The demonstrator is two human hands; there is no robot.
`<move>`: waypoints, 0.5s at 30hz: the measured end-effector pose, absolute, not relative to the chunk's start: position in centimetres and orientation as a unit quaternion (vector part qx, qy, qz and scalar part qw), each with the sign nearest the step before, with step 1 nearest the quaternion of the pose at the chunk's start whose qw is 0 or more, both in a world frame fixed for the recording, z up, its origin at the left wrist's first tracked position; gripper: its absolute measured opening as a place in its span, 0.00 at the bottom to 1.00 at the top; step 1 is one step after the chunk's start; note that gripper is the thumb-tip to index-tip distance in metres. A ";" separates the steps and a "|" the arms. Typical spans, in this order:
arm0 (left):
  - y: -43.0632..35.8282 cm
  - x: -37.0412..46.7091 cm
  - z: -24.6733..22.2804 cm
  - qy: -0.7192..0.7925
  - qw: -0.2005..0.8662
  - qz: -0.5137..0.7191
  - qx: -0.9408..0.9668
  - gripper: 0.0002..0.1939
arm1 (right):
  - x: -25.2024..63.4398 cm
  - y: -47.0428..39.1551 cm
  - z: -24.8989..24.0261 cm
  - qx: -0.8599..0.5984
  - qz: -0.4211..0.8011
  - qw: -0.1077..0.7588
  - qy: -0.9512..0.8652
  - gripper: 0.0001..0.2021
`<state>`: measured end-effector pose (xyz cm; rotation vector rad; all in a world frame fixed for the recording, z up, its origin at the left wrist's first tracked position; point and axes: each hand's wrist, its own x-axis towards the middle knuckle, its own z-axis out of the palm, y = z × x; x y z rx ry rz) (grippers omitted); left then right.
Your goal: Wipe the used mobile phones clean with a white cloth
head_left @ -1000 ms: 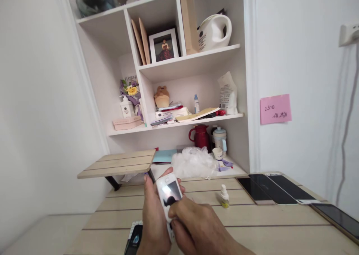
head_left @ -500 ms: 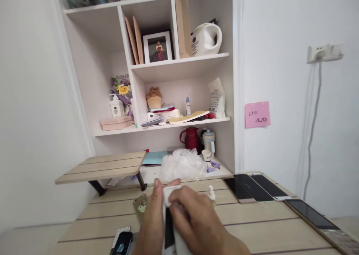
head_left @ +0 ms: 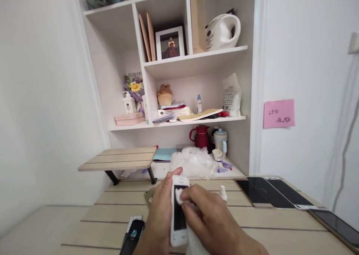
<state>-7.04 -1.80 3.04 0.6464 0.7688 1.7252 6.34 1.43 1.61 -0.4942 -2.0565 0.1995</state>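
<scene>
My left hand (head_left: 159, 218) holds a white phone (head_left: 179, 237) upright and tilted above the table, its dark screen facing me. My right hand (head_left: 212, 214) pinches a white tissue (head_left: 178, 196) and presses it onto the upper part of the screen. The tissue's loose end hangs below my right hand. Behind my left hand lies a gold-coloured phone or case (head_left: 148, 197), mostly hidden. Beside my left wrist is a black phone (head_left: 134, 238), with a white keypad-like piece (head_left: 130, 225) next to it.
A small bottle with a white nozzle (head_left: 223, 192) stands beyond my right hand. Several phones (head_left: 267, 193) lie along the table's right side. At the back are a raised wooden stand (head_left: 119, 158), a crumpled plastic bag (head_left: 193, 161) and white shelves (head_left: 168, 126).
The tissue has moved from the phone's top edge down onto its screen, uncovering the white top. The camera has turned left, so the scene sits further right.
</scene>
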 end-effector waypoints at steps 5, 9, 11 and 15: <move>-1.5 -9.3 4.2 0.267 0.598 0.720 0.231 0.19 | 5.7 0.4 1.8 -0.144 0.114 0.400 -0.898 0.09; -1.1 -10.1 4.4 0.210 0.663 0.704 0.144 0.15 | 5.8 1.0 1.7 -0.179 0.170 0.416 -0.875 0.08; -0.9 -10.0 4.4 0.187 0.675 0.706 0.101 0.14 | 5.8 1.2 1.7 -0.199 0.214 0.410 -0.864 0.07; -0.8 -9.2 4.3 0.230 0.615 0.750 0.079 0.12 | 4.9 1.3 1.2 -0.225 0.318 0.407 -0.826 0.05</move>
